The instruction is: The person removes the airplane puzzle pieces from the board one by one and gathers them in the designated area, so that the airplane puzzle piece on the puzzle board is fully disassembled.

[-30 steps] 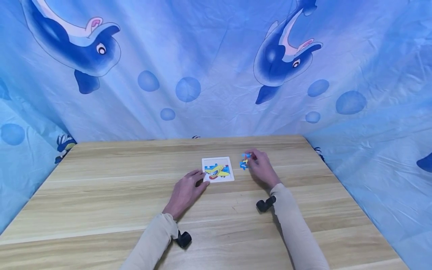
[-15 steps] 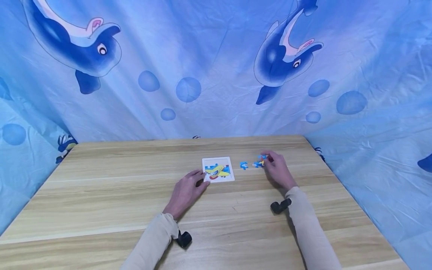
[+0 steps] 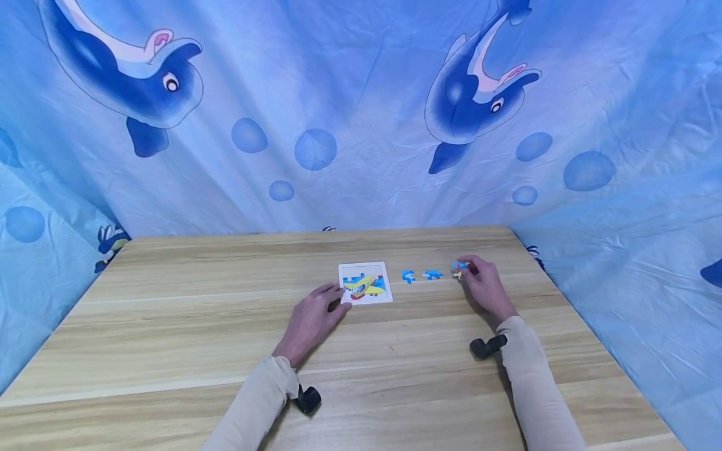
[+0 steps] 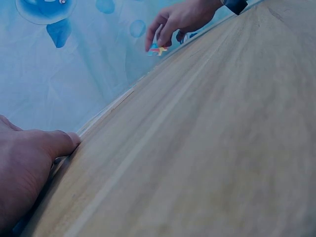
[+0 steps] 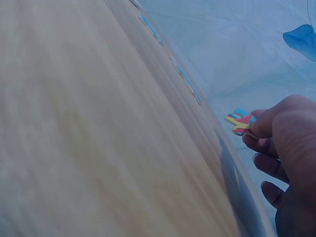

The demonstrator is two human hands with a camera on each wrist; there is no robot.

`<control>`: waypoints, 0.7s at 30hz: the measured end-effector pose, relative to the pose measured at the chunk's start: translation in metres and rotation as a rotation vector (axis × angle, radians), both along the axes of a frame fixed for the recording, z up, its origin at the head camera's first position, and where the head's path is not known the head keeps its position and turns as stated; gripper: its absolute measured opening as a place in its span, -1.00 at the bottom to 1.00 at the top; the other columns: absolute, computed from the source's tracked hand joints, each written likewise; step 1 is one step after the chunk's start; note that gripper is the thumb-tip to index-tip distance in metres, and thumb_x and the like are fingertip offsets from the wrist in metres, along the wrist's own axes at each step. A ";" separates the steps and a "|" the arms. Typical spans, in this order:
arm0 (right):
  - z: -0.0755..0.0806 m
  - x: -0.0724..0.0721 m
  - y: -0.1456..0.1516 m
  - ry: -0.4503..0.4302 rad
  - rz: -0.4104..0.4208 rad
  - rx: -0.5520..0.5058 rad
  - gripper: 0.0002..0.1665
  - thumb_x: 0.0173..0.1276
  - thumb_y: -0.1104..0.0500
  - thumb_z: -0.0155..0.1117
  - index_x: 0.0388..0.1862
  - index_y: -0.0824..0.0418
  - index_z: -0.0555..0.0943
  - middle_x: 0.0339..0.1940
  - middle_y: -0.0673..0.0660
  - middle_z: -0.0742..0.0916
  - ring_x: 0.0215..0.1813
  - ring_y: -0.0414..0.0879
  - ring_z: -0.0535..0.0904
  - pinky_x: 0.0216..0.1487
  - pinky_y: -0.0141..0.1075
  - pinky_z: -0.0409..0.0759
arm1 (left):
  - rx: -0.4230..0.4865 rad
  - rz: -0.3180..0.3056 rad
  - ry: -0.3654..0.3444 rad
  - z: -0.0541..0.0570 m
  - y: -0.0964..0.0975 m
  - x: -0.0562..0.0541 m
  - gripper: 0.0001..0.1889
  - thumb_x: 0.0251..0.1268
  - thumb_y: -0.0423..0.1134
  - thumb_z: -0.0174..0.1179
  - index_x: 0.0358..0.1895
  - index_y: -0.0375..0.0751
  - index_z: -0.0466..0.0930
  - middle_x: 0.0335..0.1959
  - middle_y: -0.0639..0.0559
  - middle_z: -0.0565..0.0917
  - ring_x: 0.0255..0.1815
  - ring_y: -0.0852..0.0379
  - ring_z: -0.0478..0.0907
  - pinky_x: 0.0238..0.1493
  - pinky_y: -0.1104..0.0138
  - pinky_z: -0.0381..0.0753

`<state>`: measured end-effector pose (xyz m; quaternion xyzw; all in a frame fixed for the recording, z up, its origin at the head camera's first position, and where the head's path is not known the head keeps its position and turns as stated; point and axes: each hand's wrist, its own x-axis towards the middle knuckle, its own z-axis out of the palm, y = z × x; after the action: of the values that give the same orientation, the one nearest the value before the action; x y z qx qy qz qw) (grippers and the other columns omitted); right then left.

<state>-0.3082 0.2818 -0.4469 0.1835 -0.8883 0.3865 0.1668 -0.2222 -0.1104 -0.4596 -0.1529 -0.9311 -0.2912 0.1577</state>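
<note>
R hand [image 3: 486, 287] has moved right, grip pinching a red-yellow-blue puzzle pc [image 5: 241, 121] over table [image 3: 423, 376], far right. Two blue pcs [image 3: 432, 275] lie btwn it & white puzzle tray [image 3: 369, 302]; L hand [image 3: 312, 319], grip loosely parted, touches tray's left edge.

The right hand [image 3: 486, 286] hides part of the puzzle piece [image 5: 239, 121] it pinches; details on two loose pieces [image 3: 432, 274] left of it are too small to tell. The left hand [image 4: 29, 170] (in its wrist view) is cut off.
</note>
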 end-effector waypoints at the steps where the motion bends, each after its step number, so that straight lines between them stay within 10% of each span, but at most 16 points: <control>1: 0.000 0.000 0.000 0.001 0.001 0.005 -0.71 0.49 0.50 0.11 0.14 0.49 0.60 -0.33 0.24 0.67 -0.29 -0.01 0.54 -0.31 -0.37 0.49 | 0.000 0.001 -0.002 0.000 0.000 0.000 -0.59 0.40 -0.08 0.39 0.17 -0.25 0.73 0.25 -0.23 0.65 0.28 -0.21 0.58 0.22 -0.06 0.60; 21: -0.001 0.002 -0.005 -0.055 -0.050 0.067 -0.71 0.51 0.47 0.13 0.14 0.48 0.62 -0.34 0.24 0.68 -0.33 0.01 0.57 -0.30 -0.28 0.52 | -0.003 -0.003 0.010 -0.001 -0.001 0.000 -0.59 0.40 -0.07 0.38 0.17 -0.25 0.74 0.25 -0.22 0.66 0.29 -0.19 0.58 0.20 -0.06 0.61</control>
<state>-0.3060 0.2769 -0.4477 0.1562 -0.9093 0.3573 0.1454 -0.2223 -0.1114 -0.4604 -0.1561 -0.9305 -0.2893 0.1617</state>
